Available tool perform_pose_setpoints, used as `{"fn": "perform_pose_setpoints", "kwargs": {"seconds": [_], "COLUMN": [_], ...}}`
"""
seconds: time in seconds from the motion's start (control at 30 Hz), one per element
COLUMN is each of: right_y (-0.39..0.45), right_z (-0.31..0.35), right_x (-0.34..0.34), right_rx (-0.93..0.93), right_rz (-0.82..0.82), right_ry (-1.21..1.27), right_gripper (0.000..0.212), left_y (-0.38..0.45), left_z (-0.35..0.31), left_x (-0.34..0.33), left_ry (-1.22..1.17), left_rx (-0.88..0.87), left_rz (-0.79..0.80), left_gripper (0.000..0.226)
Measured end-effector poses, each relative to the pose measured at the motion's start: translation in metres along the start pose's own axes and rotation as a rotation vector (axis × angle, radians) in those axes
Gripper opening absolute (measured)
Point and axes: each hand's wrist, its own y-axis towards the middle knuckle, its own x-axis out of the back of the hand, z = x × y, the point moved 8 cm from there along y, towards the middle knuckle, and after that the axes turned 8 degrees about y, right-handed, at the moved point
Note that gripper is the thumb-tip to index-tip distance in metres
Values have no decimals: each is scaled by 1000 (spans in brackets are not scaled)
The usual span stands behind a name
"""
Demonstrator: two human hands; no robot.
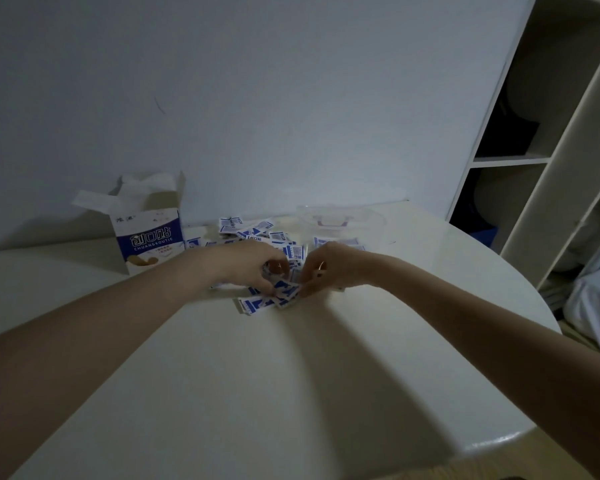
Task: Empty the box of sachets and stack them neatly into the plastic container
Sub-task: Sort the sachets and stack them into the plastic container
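Note:
Several small blue-and-white sachets (pixel 257 233) lie scattered on the white table (pixel 291 375) near the wall. The opened blue-and-white box (pixel 148 230) stands upright at the left with its flaps up. A clear plastic container (pixel 340 223) sits behind the pile to the right. My left hand (pixel 253 265) and my right hand (pixel 329 268) meet over the near edge of the pile. Both have their fingers curled round a small bunch of sachets (pixel 284 289) held between them just above the table.
A plain wall runs right behind the table. White open shelving (pixel 534 161) stands at the right, with bedding (pixel 596 306) below it. The table's rounded edge curves away at the front right.

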Motion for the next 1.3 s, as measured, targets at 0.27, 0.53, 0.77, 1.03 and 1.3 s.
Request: {"fn": "perform_pose_setpoints", "kwargs": {"seconds": [0.27, 0.53, 0.77, 1.03, 1.3], "right_y": [-5, -7, -6, 1, -5], "right_z": [-26, -18, 7, 29, 17], "right_x": [12, 34, 38, 28, 27], "right_rx": [-88, -57, 100, 82, 141], "right_rz": [-22, -245, -283, -408, -343], "right_ry": [585, 935, 1266, 283, -204], "right_gripper": [30, 24, 15, 37, 20], "left_y": [-3, -20, -20, -17, -11], "left_z": [11, 37, 37, -2, 13], "left_x": [12, 28, 20, 27, 17], "left_ry": [-76, -632, -1085, -1356, -56], "left_rx": [50, 228, 309, 168, 188], "left_rz": [-61, -200, -268, -181, -110], "left_gripper": [23, 20, 4, 21, 35]}}
